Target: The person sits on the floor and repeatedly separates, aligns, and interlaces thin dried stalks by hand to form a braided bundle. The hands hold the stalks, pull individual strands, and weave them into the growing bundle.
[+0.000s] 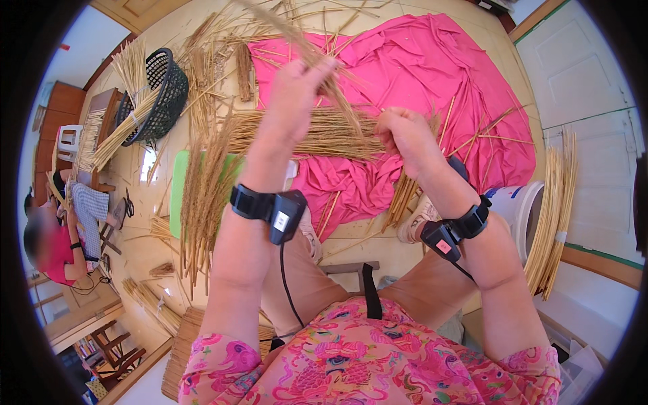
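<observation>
My left hand is raised over the pink cloth, closed around a few dried grass stalks. Motion smears the stalks; they slant from the top edge down to the right, their seedy ends pointing at the floor pile. My right hand is off to the right, lower, with its fingers curled in a pinch. Whatever may be in that pinch is too small to make out. Below and between both hands lies a thick layer of straw stalks across the pink cloth.
Grass heads drape over a green stool or box at left. A dark woven basket holds straw bundles. Farther left sits another person. On the right, a white bucket stands beside tied straw. Loose stalks litter the floor.
</observation>
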The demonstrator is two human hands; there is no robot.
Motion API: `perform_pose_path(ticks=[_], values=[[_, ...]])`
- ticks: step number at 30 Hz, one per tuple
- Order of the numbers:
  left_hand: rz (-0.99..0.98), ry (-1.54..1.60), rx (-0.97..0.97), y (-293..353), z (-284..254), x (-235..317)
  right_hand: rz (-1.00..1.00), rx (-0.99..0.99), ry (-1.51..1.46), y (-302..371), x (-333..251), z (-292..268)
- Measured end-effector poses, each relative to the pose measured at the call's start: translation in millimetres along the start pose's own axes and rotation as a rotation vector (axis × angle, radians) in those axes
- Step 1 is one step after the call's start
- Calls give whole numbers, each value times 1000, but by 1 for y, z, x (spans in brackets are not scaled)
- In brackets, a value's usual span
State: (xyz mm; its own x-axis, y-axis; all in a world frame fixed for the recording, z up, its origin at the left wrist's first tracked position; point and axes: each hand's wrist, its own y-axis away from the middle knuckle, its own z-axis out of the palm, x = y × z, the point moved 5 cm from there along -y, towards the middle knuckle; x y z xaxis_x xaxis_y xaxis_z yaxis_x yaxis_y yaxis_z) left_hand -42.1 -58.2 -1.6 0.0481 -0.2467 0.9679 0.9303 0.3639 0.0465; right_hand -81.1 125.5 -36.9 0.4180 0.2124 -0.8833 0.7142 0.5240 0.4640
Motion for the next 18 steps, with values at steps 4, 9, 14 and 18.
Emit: perform_pose_path(ticks=[4,9,14,18], values=[[-65,3,0,-2,-12,4,-63,-62,104,2,0,9],[-94,-83,-23,9,6,0,-117,-103,-75,4,-11,13],[-81,-117,-50,9,11,-1,-201,-159,-103,6,-15,22],[-66,-153,-51,11,14,2,-271,-144,-144,8,-20,23]])
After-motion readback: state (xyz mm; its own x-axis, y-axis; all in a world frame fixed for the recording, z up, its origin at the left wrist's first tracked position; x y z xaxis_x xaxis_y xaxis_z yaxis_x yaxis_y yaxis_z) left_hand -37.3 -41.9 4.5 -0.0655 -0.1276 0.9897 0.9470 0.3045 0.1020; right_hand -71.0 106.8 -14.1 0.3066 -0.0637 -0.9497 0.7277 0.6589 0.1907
